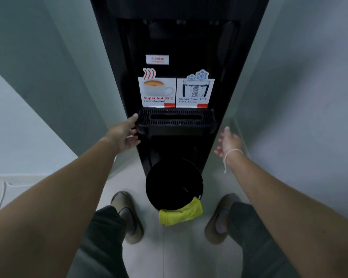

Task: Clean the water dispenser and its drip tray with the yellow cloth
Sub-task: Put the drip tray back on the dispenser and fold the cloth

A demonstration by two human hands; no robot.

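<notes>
A tall black water dispenser (189,49) stands in front of me, with hot and cool stickers above its black slotted drip tray (176,120). My left hand (125,134) grips the tray's left end, thumb on top and fingers underneath. My right hand (228,144) hovers open just right of the tray, apart from it, with a white string on the wrist. The yellow cloth (180,214) hangs crumpled over the near rim of a round black bucket (174,185) on the floor below the tray.
Grey-green walls (48,77) close in on both sides of the dispenser. My two feet in tan slippers (127,217) stand on the pale tiled floor either side of the bucket. A white cable (3,195) runs along the floor at the left.
</notes>
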